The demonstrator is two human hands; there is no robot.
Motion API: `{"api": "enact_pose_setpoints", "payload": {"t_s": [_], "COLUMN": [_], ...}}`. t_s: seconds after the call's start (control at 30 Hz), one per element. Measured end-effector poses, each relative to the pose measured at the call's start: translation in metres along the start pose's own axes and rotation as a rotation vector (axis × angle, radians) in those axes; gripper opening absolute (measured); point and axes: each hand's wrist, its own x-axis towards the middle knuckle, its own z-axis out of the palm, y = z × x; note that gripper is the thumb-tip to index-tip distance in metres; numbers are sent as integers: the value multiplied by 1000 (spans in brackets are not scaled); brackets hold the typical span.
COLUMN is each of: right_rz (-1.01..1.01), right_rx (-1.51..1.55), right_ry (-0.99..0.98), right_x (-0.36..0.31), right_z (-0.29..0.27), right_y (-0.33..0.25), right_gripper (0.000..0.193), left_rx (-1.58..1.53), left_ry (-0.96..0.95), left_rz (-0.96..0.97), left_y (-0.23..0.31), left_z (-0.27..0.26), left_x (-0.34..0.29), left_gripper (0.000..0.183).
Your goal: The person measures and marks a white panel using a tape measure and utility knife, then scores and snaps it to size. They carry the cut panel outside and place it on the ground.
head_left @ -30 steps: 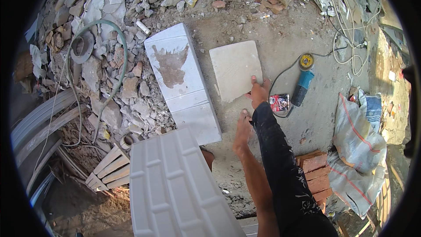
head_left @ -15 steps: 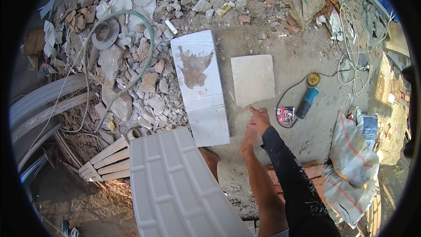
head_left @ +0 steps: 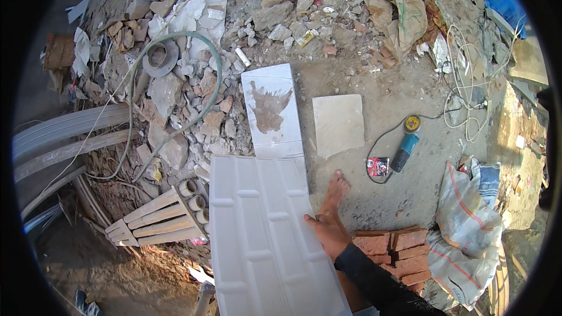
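A long white wall tile (head_left: pixel 260 222) with an embossed brick pattern rises from the lower edge, tilted in front of me. My right hand (head_left: pixel 328 235) is closed on its right edge, the thumb lying over the face and the other fingers mostly hidden. My left hand does not show. Beyond the tile, a white box (head_left: pixel 272 108) with a brown torn patch lies on the ground, its near end covered by the tile. To the right of the box lies a square cream tile (head_left: pixel 338 124) with an uneven near edge. My bare foot (head_left: pixel 335 192) stands just below it.
An angle grinder (head_left: pixel 405 151) with a yellow disc lies at right, its cord looping round a small red packet (head_left: pixel 377 167). Bricks (head_left: pixel 404 254) and white sacks (head_left: pixel 462 228) are at lower right. Rubble (head_left: pixel 170 96), a green hose (head_left: pixel 218 76) and bundled poles (head_left: pixel 161 216) fill the left.
My right hand has come back from beside the cream tile's near edge and taken the embossed tile's right edge. That tile has shifted right, covering the near part of the box.
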Motion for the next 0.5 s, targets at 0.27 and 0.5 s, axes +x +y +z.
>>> {"api": "enact_pose_setpoints", "payload": {"t_s": [0.27,0.5], "right_rz": [-735,-933], "right_rx": [55,-189], "right_ry": [459,804], "right_x": [44,150], "right_z": [-37,-67], "right_y": [-31,-95], "right_gripper": [29,41], "left_rx": [418,504], "left_ry": [-193,-197], "left_rz": [50,225], "left_y": [14,30], "left_z": [-34,-53], "left_x": [134,375], "left_gripper": [56,45]}}
